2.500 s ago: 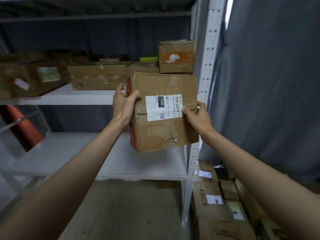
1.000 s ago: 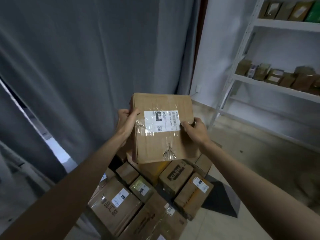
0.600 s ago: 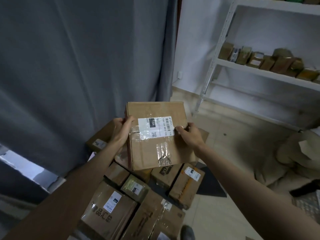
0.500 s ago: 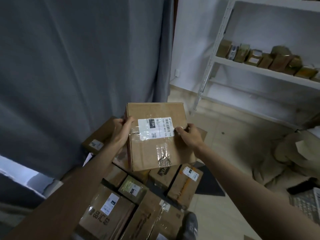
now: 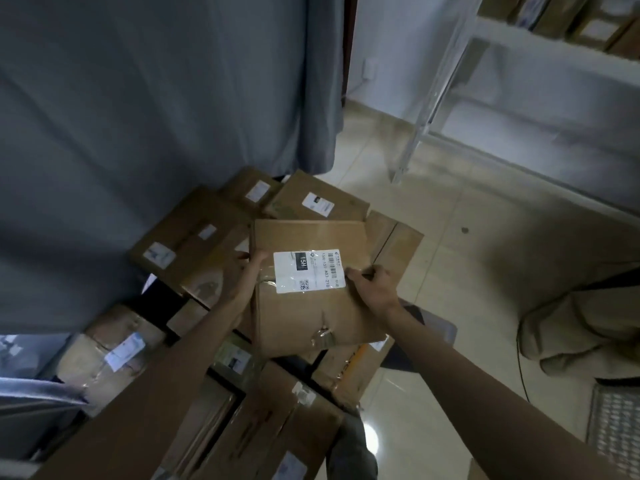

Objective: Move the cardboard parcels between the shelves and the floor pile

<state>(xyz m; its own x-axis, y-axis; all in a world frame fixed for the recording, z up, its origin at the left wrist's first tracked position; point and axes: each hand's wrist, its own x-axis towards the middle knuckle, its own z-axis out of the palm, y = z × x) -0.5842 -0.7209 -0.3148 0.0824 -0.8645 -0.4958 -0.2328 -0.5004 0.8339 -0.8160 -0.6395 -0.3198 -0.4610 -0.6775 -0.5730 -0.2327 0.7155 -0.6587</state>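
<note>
I hold a cardboard parcel (image 5: 313, 306) with a white shipping label marked 15H low over the floor pile (image 5: 207, 233) of taped cardboard parcels. My left hand (image 5: 247, 271) grips its left side, thumb on the top face. My right hand (image 5: 372, 284) grips its right edge beside the label. Whether the parcel touches the boxes under it cannot be told. A white metal shelf (image 5: 540, 46) with several small parcels stands at the upper right.
A grey curtain (image 5: 156, 98) hangs behind and left of the pile. Pale tiled floor (image 5: 467, 265) lies to the right. A beige sack (image 5: 588, 323) slumps at the right edge. My shoe (image 5: 351, 452) shows at the bottom beside the nearest boxes.
I turned from the left shelf to the floor pile carrying the parcel. Over the last second the parcel has come down closer to the pile, and my view has tilted downward.
</note>
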